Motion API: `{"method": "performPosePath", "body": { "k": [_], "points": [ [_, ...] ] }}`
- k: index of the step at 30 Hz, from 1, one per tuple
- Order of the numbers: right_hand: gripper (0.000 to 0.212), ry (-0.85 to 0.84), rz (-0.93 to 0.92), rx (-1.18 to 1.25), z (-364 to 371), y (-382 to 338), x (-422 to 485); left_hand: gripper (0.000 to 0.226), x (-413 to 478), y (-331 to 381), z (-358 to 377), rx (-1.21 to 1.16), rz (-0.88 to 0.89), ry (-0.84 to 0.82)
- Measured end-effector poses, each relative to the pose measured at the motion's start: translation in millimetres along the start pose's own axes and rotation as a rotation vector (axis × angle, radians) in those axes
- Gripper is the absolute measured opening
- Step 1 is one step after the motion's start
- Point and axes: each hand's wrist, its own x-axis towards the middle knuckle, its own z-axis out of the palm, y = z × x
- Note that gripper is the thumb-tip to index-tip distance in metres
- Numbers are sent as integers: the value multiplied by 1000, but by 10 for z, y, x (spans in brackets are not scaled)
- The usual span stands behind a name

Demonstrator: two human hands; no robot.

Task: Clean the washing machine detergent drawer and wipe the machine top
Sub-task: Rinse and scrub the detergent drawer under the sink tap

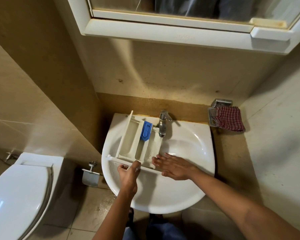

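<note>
A white detergent drawer (131, 141) with a blue insert (146, 131) lies across the left half of a white sink (194, 181). Its back end rests on the rim beside the metal tap (163, 124), and water runs from the tap into its right compartment. My left hand (128, 172) grips the drawer's front panel, thumb on top. My right hand (173, 166) lies flat with straight fingers, its fingertips touching the wet right corner of the drawer.
A red checked cloth (229, 118) hangs over a metal soap holder on the wall at right. A toilet (19, 193) stands at lower left, with a paper holder (91, 175) beside the sink. A mirrored cabinet (180, 26) juts out overhead.
</note>
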Motion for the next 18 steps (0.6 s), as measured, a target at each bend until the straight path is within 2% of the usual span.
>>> {"method": "performPosePath", "body": {
  "k": [3, 6, 8, 12, 13, 15, 16, 17, 18],
  "points": [
    [76, -6, 16, -74, -6, 55, 65, 69, -11, 58, -35, 29, 22, 23],
    [88, 54, 154, -44, 30, 69, 95, 68, -32, 102, -94, 62, 51, 31],
    [83, 45, 155, -16, 40, 53, 107, 61, -53, 135, -111, 77, 57, 25],
    [62, -4, -4, -43, -18, 51, 93, 31, -85, 219, -119, 128, 51, 21],
    [59, 12, 0, -54, -35, 81, 87, 36, -92, 242, -135, 139, 37, 28],
    [55, 61, 42, -55, -76, 104, 78, 65, -117, 295, -137, 125, 2, 51],
    [55, 87, 66, -42, -78, 76, 84, 71, -128, 325, -141, 102, -14, 66],
    [55, 121, 90, -20, -70, 23, 94, 65, -136, 351, -137, 89, -32, 75],
    [57, 158, 109, 3, -43, -43, 111, 50, -138, 372, -141, 87, -44, 81]
  ]
}}
